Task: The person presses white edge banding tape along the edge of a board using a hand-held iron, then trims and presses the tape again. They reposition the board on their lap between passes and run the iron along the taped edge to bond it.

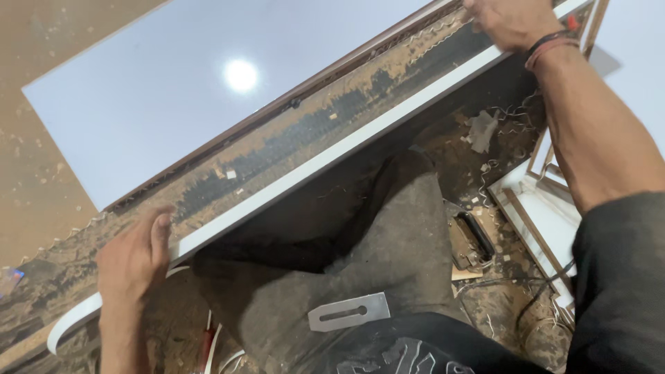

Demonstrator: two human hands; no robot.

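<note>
1. White edge strip [332, 149] lies along the glue-smeared edge [277, 149] of a white laminated panel [173, 90]. It runs diagonally from lower left to upper right, likely so it sits flush on the adhesive.
2. Left hand [131, 260] rests on the edge at the lower left, fingers bent and thumb at the strip; it presses rather than clasps, and seems to pin that end down. Past the hand, the strip's loose end curls down.
3. Right hand [512, 21] is at the far upper end, on the strip, partly out of view. Can't tell whether it grips or just presses. Thread bands are on that wrist.
4. The panel stands edge-up beside the person's knee [374, 235], probably braced there.
5. A flat metal plane blade [348, 312] lies on the lap, in easy reach.
6. Floor [499, 152]: shavings, strip offcuts, a small dark tool [474, 239] and framed white pieces [540, 201] to the right.
</note>
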